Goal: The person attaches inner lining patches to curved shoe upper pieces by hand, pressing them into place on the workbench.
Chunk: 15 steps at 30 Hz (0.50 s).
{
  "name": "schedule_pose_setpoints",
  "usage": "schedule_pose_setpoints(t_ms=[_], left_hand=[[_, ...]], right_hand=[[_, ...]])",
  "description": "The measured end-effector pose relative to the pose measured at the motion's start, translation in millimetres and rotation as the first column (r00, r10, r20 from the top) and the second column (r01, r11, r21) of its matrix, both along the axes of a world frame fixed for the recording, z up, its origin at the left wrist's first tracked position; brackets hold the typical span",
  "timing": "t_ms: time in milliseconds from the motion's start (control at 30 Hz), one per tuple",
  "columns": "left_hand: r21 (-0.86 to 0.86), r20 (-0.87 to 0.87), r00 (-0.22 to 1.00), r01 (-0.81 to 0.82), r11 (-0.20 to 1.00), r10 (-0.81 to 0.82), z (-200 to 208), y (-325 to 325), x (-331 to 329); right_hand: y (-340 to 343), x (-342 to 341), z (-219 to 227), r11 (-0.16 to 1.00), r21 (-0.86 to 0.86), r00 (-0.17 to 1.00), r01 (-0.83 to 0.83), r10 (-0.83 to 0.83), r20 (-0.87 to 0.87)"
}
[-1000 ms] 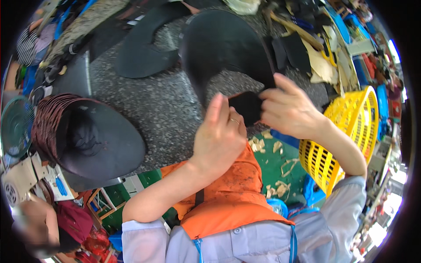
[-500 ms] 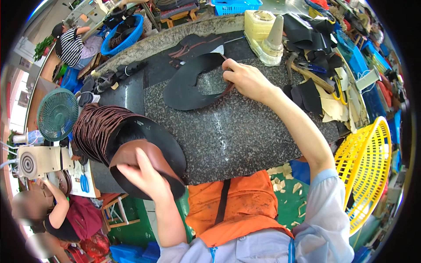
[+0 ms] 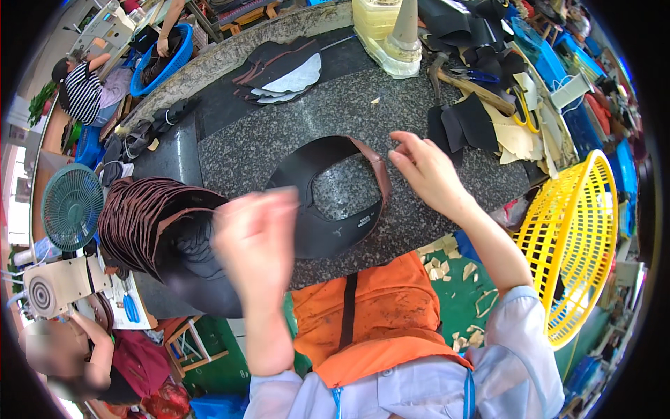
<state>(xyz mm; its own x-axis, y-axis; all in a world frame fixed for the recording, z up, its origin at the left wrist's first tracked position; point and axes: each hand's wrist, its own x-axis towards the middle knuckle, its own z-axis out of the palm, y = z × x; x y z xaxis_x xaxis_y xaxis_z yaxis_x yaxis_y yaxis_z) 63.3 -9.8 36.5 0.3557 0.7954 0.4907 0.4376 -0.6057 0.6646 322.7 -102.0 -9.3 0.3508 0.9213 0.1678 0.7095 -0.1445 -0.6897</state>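
A black curved leather piece (image 3: 324, 230) with a brown edge lies flat on the speckled granite table (image 3: 391, 105); the stone shows through its opening. My right hand (image 3: 427, 171) hovers at the piece's right side, fingers apart, fingertips at the brown edge. My left hand (image 3: 257, 237) is blurred by motion over the piece's left side, fingers spread, and I see nothing in it. Just left of it stands a stack of brown and black leather pieces (image 3: 150, 220).
A yellow basket (image 3: 583, 244) hangs off the table's right. Leather scraps, a hammer (image 3: 464, 82) and a plastic tub (image 3: 387, 35) crowd the far right. More cut pieces (image 3: 279, 70) lie at the back. A green fan (image 3: 70, 206) stands left. A person in a striped shirt (image 3: 87, 91) works nearby.
My left hand has left the stack and swung right toward the black piece. The black piece now lies closer to me, with my right hand still at its right edge.
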Motion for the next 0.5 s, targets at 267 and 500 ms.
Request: schedule_pose_setpoints(t_ms=[267,500], left_hand=[[-0.580,0.814,0.550,0.774,0.255,0.187,-51.0,-30.6,87.7],[-0.540,0.834,0.531,0.727,0.425,0.151,-28.3,-56.1,70.8]], right_hand=[[15.0,-20.9,-9.5,0.949,0.195,0.674,0.246,-0.023,-0.739],[18.1,-49.7,28.1,0.905,0.306,0.766,0.295,-0.033,-0.642]])
